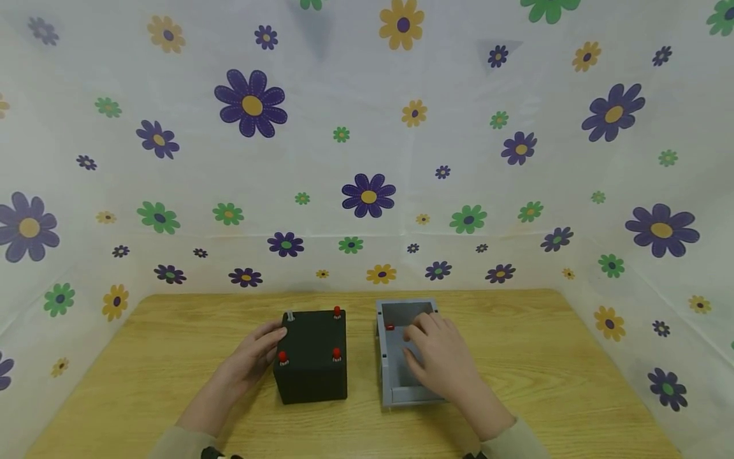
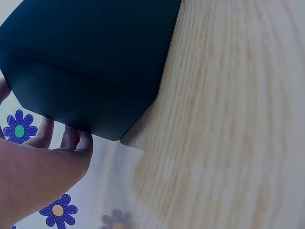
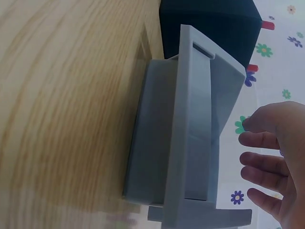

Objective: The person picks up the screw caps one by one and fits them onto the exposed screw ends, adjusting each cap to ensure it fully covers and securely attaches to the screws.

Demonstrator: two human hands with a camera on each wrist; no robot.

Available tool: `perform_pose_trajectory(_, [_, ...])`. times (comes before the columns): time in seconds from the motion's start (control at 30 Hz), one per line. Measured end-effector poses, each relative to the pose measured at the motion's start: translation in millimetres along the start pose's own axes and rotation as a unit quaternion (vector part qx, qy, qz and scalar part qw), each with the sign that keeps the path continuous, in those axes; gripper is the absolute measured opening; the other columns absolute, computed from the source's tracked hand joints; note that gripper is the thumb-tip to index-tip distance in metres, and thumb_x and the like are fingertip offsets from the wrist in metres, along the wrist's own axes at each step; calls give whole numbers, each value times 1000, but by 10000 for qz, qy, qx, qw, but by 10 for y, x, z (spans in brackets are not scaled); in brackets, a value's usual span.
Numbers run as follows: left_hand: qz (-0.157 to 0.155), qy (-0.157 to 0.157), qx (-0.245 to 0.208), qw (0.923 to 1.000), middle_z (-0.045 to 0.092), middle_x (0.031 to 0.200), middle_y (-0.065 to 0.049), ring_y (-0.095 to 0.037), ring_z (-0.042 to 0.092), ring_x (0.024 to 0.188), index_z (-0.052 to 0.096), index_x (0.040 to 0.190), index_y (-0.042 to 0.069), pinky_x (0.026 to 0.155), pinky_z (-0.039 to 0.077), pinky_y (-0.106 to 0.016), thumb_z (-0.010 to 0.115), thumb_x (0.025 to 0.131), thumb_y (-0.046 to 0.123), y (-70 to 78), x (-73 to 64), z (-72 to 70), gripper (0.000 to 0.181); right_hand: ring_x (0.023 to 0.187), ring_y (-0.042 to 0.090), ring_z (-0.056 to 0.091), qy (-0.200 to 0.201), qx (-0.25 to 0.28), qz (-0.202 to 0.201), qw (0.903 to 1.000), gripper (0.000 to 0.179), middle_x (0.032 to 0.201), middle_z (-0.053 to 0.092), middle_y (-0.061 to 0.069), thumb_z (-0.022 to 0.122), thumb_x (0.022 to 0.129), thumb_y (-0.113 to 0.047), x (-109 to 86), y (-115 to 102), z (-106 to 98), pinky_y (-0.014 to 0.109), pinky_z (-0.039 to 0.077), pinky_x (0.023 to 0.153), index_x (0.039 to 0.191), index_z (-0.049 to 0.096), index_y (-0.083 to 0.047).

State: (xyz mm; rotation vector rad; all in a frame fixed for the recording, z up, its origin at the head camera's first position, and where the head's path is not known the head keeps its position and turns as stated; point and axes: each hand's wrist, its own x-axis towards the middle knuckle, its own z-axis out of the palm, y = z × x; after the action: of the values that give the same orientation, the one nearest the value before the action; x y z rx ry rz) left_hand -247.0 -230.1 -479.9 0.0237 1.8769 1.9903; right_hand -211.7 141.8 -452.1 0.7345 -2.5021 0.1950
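Note:
A black box (image 1: 314,338) stands on the table; red caps sit on pegs at three of its top corners, and the back left corner has a bare metal peg (image 1: 290,315). My left hand (image 1: 252,357) rests against the box's left side, with fingertips right at its edge in the left wrist view. To the right is a grey bin (image 1: 385,376) with a small red cap (image 1: 390,326) inside, near its left wall. Above the bin hovers my right hand (image 1: 438,354), fingers loosely bent and apart from the thumb, nothing visible between them.
The wood-grain table (image 1: 516,331) extends around both objects. Behind it and at both sides hangs a white cloth (image 1: 321,159) printed with flowers. A narrow strip of table separates the black box from the grey bin.

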Motion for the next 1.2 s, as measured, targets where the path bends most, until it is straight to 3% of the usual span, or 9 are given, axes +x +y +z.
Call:
perform_pose_trajectory(0.3, [29, -13, -82, 10000, 65, 119, 22, 4, 63, 112, 22, 166, 0, 99, 47, -12, 51, 111, 26, 18, 9, 6, 67, 88, 16, 55, -228, -105, 126, 9996, 16, 97, 63, -3, 85, 88, -22, -44, 25, 19, 33, 49, 77, 96, 71, -18])
perform_pose_trajectory(0.7, [31, 2, -84, 10000, 65, 119, 22, 5, 63, 112, 21, 166, -1, 98, 47, -11, 51, 111, 25, -1, 19, -4, 68, 92, 19, 59, -485, -98, 215, 9985, 18, 100, 65, 0, 86, 88, -23, -98, 34, 18, 37, 54, 82, 95, 70, -17])
perform_pose_trajectory(1.2, [133, -50, -240, 9996, 68, 115, 21, 2, 65, 109, 35, 160, 3, 99, 49, -14, 52, 111, 23, 1, 12, -10, 56, 89, 14, 54, -637, -337, -327, 9969, 19, 98, 62, -2, 88, 83, -20, -184, 136, 56, 32, 52, 81, 93, 72, -17])
